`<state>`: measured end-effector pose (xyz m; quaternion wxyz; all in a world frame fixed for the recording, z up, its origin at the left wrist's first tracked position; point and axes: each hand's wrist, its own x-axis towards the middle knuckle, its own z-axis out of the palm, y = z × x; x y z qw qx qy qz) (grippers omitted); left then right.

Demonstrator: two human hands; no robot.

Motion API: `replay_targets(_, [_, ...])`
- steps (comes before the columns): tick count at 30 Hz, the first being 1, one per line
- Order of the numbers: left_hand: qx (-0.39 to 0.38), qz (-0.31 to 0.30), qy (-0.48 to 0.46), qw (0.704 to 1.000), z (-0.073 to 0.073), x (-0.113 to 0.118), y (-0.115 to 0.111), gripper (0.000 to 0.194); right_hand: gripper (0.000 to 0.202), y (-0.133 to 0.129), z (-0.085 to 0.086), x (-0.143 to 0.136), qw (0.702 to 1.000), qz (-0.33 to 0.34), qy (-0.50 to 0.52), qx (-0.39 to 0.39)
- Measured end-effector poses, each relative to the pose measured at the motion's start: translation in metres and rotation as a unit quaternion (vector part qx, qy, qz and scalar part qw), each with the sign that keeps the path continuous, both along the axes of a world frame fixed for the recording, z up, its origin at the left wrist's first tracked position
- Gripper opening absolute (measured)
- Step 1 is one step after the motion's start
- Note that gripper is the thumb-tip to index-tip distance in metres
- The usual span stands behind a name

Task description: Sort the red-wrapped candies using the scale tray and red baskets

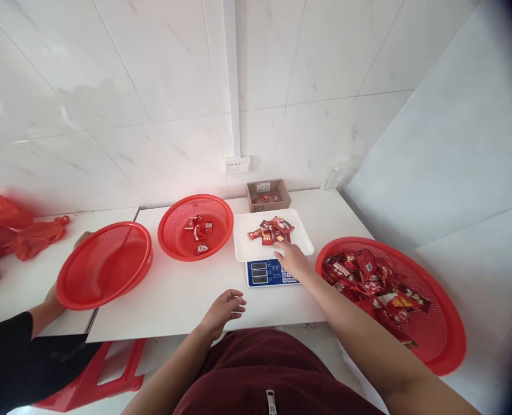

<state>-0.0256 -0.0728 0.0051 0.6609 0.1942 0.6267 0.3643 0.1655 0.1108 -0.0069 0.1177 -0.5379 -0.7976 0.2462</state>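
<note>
A white weighing tray [244,248] sits on a digital scale [262,273] with a blue keypad panel. Small red-wrapped packets [267,237] lie in a loose group on the tray. My right hand [292,259] reaches over the tray's front edge, its fingers stretched out and apart at the nearest packets; whether they touch is hard to see. Above the front of the table hovers my left hand [225,311], holding nothing, its fingers loosely bent and apart. To my right, a large red basket [448,323] holds a heap of mixed red packets [368,276].
Several packets lie in a red basket [168,226] left of the scale. A co-worker's hands [53,297] hold another red basket [109,271]. Behind the tray stands a cardboard box [268,196]. Red plastic bags [40,237] lie far left; a clear bottle [332,177] stands by the wall.
</note>
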Motion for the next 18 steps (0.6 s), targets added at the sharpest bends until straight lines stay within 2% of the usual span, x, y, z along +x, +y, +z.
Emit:
replay_targets(3, [0.001,0.009,0.002,1.0,0.001,-0.005,-0.005,0.04,0.04,0.014,0.003,-0.022,0.988,0.066,-0.116,0.075])
replay_targets(6, [0.003,0.019,0.003,1.0,0.001,-0.009,-0.009,0.041,0.043,0.024,-0.001,-0.035,0.974,0.078,-0.192,0.095])
replay_targets(12, [0.002,0.036,0.003,0.999,0.0,-0.012,-0.015,0.04,0.041,0.033,-0.015,-0.042,0.968,0.088,-0.211,0.098])
replay_targets(18, [0.003,0.029,0.0,1.0,-0.003,-0.011,-0.011,0.039,0.037,0.034,-0.019,-0.033,0.964,0.12,-0.208,0.113])
